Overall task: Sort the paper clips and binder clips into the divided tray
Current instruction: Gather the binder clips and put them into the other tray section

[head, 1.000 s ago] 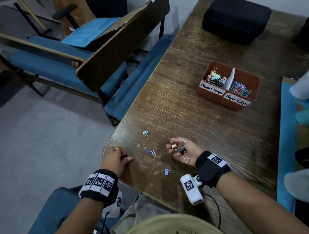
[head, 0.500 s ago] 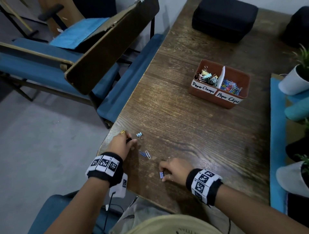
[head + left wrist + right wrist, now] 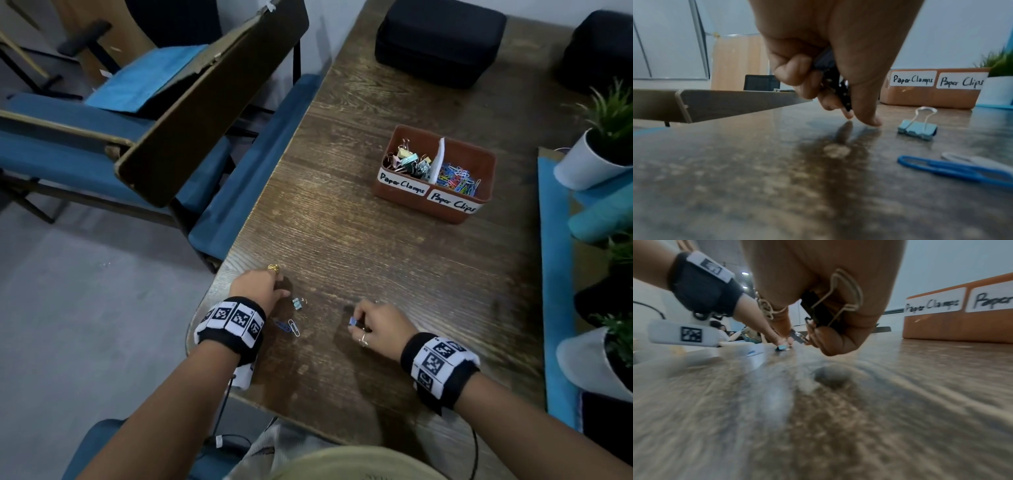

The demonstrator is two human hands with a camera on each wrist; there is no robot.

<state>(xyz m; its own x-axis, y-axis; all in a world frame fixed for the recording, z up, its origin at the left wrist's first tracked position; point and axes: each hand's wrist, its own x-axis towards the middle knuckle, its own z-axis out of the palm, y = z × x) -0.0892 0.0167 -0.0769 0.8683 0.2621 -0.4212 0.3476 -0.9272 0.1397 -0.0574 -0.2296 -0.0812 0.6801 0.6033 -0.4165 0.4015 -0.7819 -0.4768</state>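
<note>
The brown divided tray (image 3: 476,159), labelled Paper Clamps and Paper Clips, stands at the far right with binder clips in its left half and coloured paper clips in its right half. My left hand (image 3: 284,294) curls round dark binder clips (image 3: 835,81), and its fingertips touch the table just left of a light blue binder clip (image 3: 298,303) (image 3: 917,129). A blue paper clip (image 3: 282,325) and a white paper clip (image 3: 294,327) lie below it. My right hand (image 3: 352,325) pinches a small blue binder clip (image 3: 352,321) and keeps a black binder clip (image 3: 818,311) in its palm.
Two black cases (image 3: 440,41) sit at the table's far end. Potted plants (image 3: 596,154) and a blue mat (image 3: 555,274) line the right side. The table edge (image 3: 219,284) runs just left of my left hand, with blue chairs (image 3: 102,164) beyond it.
My right hand turned palm down, dropped onto the small blue binder clip near the front edge and pinched it. My left hand slid from the table edge toward the light blue binder clip.
</note>
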